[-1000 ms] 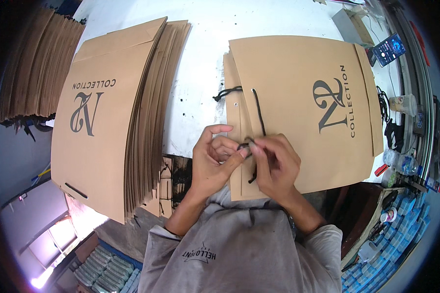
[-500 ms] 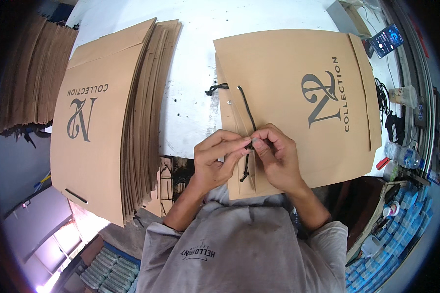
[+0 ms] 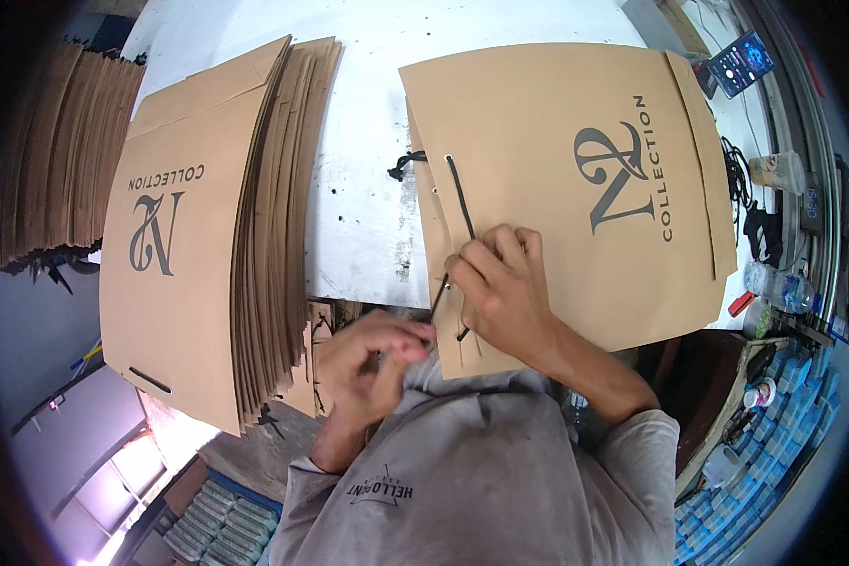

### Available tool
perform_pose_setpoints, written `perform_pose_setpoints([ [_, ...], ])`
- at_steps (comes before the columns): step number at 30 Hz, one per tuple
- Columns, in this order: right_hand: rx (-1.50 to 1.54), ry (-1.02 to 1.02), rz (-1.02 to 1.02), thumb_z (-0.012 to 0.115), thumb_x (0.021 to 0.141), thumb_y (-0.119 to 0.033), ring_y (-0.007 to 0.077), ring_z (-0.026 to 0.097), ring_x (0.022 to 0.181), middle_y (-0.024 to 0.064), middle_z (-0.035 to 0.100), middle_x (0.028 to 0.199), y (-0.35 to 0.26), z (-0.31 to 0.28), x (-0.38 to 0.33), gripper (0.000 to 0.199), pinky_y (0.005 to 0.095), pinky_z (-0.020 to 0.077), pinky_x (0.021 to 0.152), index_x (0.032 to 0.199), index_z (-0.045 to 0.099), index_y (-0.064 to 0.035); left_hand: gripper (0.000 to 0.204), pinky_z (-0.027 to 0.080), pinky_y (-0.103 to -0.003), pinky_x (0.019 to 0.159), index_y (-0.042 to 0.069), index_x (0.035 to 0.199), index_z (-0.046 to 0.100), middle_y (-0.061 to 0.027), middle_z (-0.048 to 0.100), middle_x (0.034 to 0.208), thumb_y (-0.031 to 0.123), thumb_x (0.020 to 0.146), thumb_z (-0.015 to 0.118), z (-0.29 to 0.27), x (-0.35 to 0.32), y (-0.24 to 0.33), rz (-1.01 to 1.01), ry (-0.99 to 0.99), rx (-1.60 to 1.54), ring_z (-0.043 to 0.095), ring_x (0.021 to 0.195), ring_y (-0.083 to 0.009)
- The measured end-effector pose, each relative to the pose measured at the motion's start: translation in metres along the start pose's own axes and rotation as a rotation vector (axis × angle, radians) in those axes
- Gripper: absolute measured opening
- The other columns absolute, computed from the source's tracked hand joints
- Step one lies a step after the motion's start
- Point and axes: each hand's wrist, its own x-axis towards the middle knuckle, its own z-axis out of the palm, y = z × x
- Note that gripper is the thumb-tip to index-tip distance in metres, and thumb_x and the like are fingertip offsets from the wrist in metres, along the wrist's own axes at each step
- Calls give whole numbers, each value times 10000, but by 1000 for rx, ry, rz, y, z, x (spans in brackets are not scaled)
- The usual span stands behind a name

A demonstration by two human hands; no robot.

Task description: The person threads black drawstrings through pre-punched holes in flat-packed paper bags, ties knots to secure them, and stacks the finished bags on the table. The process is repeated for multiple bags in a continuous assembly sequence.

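Note:
A flat brown paper bag [image 3: 538, 104] with dark lettering lies on the white table in front of me. A black cord [image 3: 459, 193] comes out of an eyelet near its left edge and runs under my right hand [image 3: 505, 292]. That hand's fingers are curled down on the bag's edge, pressing it by a lower eyelet. Left of the bag, my left hand [image 3: 373, 363] is smeared by motion, thumb and forefinger together at the end of a taut cord that slants down from that eyelet. Another knotted cord [image 3: 406, 166] pokes out beyond the bag's edge.
A thick stack of similar bags [image 3: 193, 311] stands at the left, with another stack [image 3: 57, 160] behind it. Along the right side are a lit phone [image 3: 740, 64], a plastic cup [image 3: 776, 172], a bottle [image 3: 781, 288] and coiled black cord [image 3: 736, 174].
My hands were together over the cord at the eyelets. The left has drawn away left and down to the cord's end; the right has turned over onto the bag's edge. The bag shifted slightly.

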Motion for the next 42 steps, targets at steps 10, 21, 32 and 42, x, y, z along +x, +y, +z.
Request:
perform_pose_setpoints([
  [10, -143, 67, 417, 753, 899, -278, 448, 417, 1446, 256, 485, 1525, 74, -55, -51, 689, 590, 226, 1224, 1486, 499, -21, 358, 467, -262, 791, -27, 1216, 677, -72, 680, 1030, 221, 965, 738, -1, 30, -62, -320, 162, 212, 605, 923, -123],
  [21, 16, 771, 818, 701, 1000, -287, 276, 652, 1183, 198, 698, 1253, 347, -186, -211, 443, 409, 477, 1050, 1283, 654, 51, 146, 445, -238, 704, -13, 977, 636, -85, 652, 905, 127, 961, 676, -49, -31, 69, 181, 751, 279, 575, 769, -105],
  [32, -415, 398, 986, 679, 975, -450, 276, 747, 878, 182, 772, 942, 428, -152, -241, 484, 397, 537, 804, 1132, 756, 2, 115, 449, -201, 537, 27, 1003, 662, -34, 688, 816, 140, 1026, 650, -190, -75, 85, 61, 1280, 86, 604, 625, -74],
  [42, 283, 874, 526, 574, 1074, -252, 151, 629, 893, 90, 671, 975, 241, -179, -128, 288, 262, 508, 830, 1021, 674, 13, 247, 458, -250, 603, -4, 961, 660, -74, 678, 822, 227, 979, 744, -239, -101, 66, -119, 1274, 1126, 598, 688, -116],
])
